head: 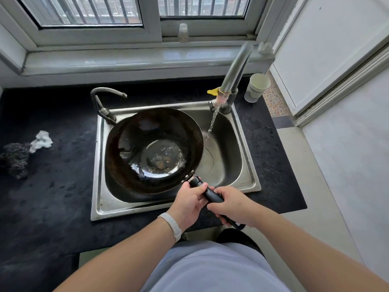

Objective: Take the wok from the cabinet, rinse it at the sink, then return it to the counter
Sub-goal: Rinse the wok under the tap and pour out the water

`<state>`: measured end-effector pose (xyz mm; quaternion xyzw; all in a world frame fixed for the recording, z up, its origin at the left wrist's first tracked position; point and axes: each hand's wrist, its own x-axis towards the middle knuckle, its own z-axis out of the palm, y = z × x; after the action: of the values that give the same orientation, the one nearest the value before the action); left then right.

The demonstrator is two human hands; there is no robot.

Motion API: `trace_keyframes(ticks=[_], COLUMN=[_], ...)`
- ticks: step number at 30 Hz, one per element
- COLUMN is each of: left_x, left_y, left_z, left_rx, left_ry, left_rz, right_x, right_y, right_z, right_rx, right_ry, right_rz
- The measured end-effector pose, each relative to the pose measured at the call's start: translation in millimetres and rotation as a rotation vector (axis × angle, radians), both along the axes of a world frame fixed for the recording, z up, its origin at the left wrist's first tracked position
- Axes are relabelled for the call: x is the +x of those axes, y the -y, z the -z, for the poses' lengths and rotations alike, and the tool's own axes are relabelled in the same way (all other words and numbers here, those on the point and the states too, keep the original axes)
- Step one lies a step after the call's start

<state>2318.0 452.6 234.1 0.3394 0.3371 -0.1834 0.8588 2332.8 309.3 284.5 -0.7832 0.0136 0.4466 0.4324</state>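
Two hands, left (190, 202) and right (232, 204), grip the round dark wok's (154, 149) black handle over the steel sink (242, 165).

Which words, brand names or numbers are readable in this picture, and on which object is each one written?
No text here can be read with certainty.
Sink: a small stamped mark on the front right rim, too small and blurred to read.
Paper cup: a printed greenish pattern on its side, perhaps with lettering, too blurred to read.
Wok, its handle, tap, bottle on the windowsill: no visible lettering.
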Motion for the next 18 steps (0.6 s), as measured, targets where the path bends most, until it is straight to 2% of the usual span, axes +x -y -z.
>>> trace_keyframes(ticks=[5,18], left_x=[1,14], left_y=[13,61], left_z=[7,14], left_rx=[-0.026,0.055], left_ry=[-0.012,-0.082], left_rz=[0.015,-0.015], right_x=[7,40], right_y=[15,61], right_z=[0,12], right_rx=[-0.006,0.016], right_ry=[-0.011,-0.132], right_rz=[-0.042,-0.111])
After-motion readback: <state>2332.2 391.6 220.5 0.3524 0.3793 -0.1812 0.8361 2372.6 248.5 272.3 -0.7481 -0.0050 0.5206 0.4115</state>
